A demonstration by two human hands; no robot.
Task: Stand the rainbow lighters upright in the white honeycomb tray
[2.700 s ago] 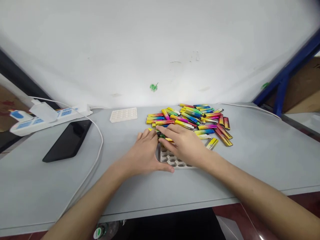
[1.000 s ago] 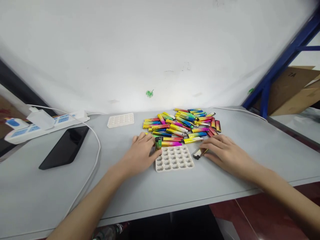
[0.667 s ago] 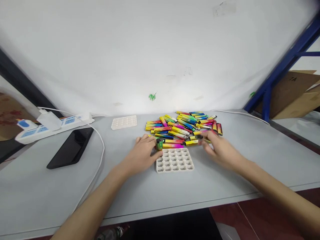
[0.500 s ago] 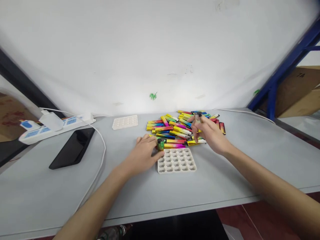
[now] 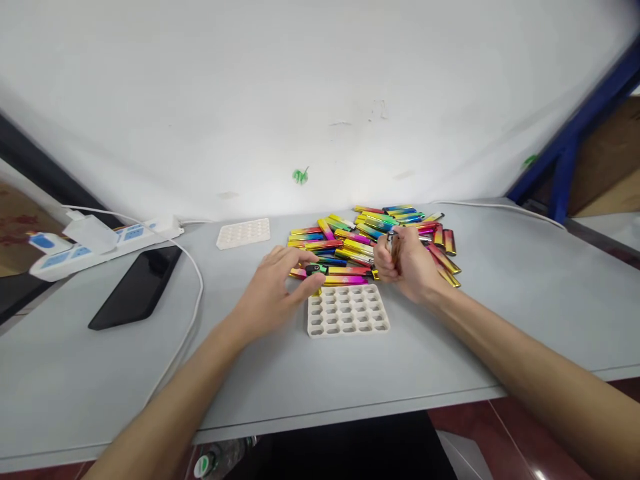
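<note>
My left hand (image 5: 273,287) is at the far left corner of a white tray with rows of holes (image 5: 349,320). Its thumb and forefinger are spread on either side of a black-topped lighter (image 5: 315,269), which stands upright at that corner; whether they touch it is hard to see. Over the pile of shiny multicoloured lighters (image 5: 353,248), my right hand (image 5: 407,263) is closed around another lighter (image 5: 391,238). Only that one's metal top shows; the fingers hide most of its body.
A second white tray (image 5: 243,233) lies by the wall. On the left are a black phone (image 5: 135,288), a power strip (image 5: 135,233) with plugs, and a white cable (image 5: 200,280). The table's front edge (image 5: 325,417) runs below my forearms. A blue metal frame (image 5: 565,170) stands at right.
The view has shifted slightly. My left thumb has moved up along the standing lighter, with the fingers wider apart. My right hand has turned and lowered toward the pile with its lighter.
</note>
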